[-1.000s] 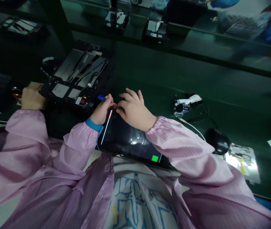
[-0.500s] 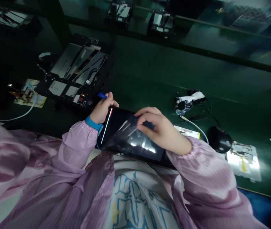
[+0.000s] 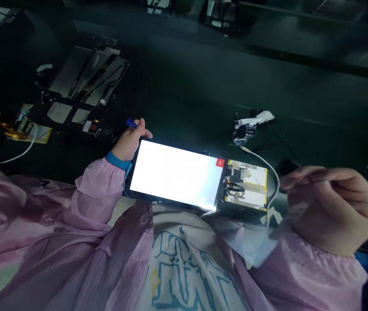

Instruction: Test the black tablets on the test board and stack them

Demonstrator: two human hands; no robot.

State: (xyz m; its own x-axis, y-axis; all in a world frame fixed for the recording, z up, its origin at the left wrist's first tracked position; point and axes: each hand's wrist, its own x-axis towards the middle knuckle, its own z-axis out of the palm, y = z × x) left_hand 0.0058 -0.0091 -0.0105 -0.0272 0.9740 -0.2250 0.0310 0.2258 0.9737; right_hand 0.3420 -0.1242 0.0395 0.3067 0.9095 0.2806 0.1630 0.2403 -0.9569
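A tablet (image 3: 176, 175) lies at the near edge of the dark green bench (image 3: 187, 86), its screen lit white with a small red mark in the top right corner. My left hand (image 3: 128, 140) rests curled at the tablet's upper left corner and pinches a blue-tipped tool (image 3: 131, 124). My right hand (image 3: 329, 207) is raised to the right of the tablet, blurred, with its fingers curled. A pale clear film (image 3: 253, 248) trails from it toward the tablet's lower right corner.
An opened tablet chassis (image 3: 83, 93) with boards and cables lies at the back left. A circuit board (image 3: 247, 185) with yellow tape sits beside the tablet's right end, with a white cable (image 3: 270, 170) leading to a metal connector (image 3: 247, 129). More parts (image 3: 22, 127) lie far left.
My right hand has pulled the film off the screen and swung out to the right. The screen has gone from dark to bright white. Another person's hand at far left is gone.
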